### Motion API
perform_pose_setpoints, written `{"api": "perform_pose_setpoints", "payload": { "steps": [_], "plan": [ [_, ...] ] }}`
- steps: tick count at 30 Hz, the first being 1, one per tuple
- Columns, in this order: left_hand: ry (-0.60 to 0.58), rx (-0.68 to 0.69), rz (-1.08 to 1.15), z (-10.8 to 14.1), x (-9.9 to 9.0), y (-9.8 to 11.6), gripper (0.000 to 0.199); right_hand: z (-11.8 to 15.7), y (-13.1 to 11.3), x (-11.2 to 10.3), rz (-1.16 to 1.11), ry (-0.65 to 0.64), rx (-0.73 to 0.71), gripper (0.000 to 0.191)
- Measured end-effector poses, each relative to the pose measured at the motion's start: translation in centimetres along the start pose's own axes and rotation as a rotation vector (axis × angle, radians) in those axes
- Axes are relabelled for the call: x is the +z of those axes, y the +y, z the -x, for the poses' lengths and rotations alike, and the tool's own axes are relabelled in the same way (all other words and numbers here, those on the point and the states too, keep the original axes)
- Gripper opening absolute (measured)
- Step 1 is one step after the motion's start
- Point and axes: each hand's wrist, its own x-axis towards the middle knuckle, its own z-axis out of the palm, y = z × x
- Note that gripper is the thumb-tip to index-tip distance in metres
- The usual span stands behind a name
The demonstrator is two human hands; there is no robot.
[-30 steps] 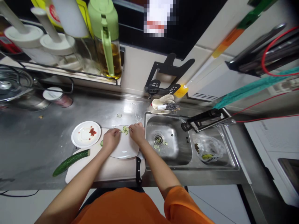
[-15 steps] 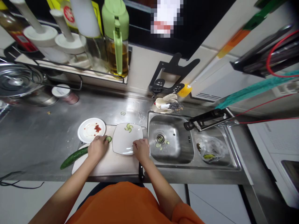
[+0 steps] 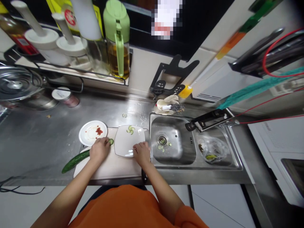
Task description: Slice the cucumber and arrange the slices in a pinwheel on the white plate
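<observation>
A white cutting board (image 3: pixel 118 169) lies at the counter's front edge. My left hand (image 3: pixel 100 149) is closed at its upper left, fingertips by a cucumber slice (image 3: pixel 110 142); what it grips is hidden. A whole-looking cucumber (image 3: pixel 74 161) reaches out from beneath that hand. On the board sits a squarish white plate (image 3: pixel 125 144) with several thin cucumber pieces (image 3: pixel 130 129) fanned near its top. My right hand (image 3: pixel 142 153) rests over the plate's lower right edge, fingers bent together; anything small in them cannot be made out. A black knife handle (image 3: pixel 144 176) shows below the right wrist.
Left of the square plate is a round white plate (image 3: pixel 83 133) with red bits. The sink (image 3: pixel 175 155) on the right holds cucumber scraps; a plastic bag (image 3: pixel 216 148) lies in its second basin. A bottle rack (image 3: pixel 95 76), lidded pot (image 3: pixel 40 98) and jar (image 3: pixel 68 97) stand behind.
My right hand has shifted slightly left over the plate. My left hand stays nearly where it was. The whole view has moved a little.
</observation>
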Motion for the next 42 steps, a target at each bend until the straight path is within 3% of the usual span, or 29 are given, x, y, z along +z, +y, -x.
{"api": "perform_pose_setpoints", "payload": {
  "steps": [4, 9, 14, 22, 25, 28, 31, 34, 38, 42],
  "plan": [
    [-0.048, -0.022, 0.187, -0.1, -0.4, -0.5, 0.023, -0.2, -0.4, 0.0, -0.034, -0.007, -0.01, 0.016],
    [-0.127, 0.029, 0.511, -0.3, -0.8, -0.3, 0.032, -1.3, -1.2, 0.1, -0.17, -0.007, -0.078, 0.016],
    [-0.312, 0.049, 0.763, -0.4, -0.9, 2.4, 0.035, -2.7, -1.9, -0.3, -0.379, 0.052, -0.148, 0.021],
    [-0.48, 0.063, 0.882, -0.9, 0.2, 5.9, 0.036, -3.3, -0.6, -1.6, -0.552, 0.028, -0.065, 0.012],
    [-0.568, -0.058, 1.007, -0.9, 1.1, 6.5, 0.041, -3.2, 0.1, -2.0, -0.631, 0.027, -0.045, 0.012],
    [-0.727, -0.252, 1.148, -0.6, 1.8, 7.3, 0.043, -3.0, 0.7, -2.6, -0.749, -0.011, -0.035, 0.013],
    [-0.92, -0.398, 1.241, -0.2, 2.2, 8.1, 0.034, -2.8, 1.3, -3.5, -0.839, -0.068, -0.041, 0.015],
    [-1.019, -0.447, 1.337, 0.0, 2.4, 8.7, 0.019, -2.6, 2.1, -4.3, -0.872, -0.119, -0.058, 0.014],
    [-1.013, -0.366, 1.414, -0.2, 3.0, 8.9, 0.022, -2.7, 3.2, -4.8, -0.883, -0.147, -0.044, 0.011],
    [-0.803, -0.305, 1.323, -0.3, 3.8, 8.9, 0.038, -3.2, 4.1, -4.5, -0.866, -0.147, 0.019, 0.01]
  ]
}}
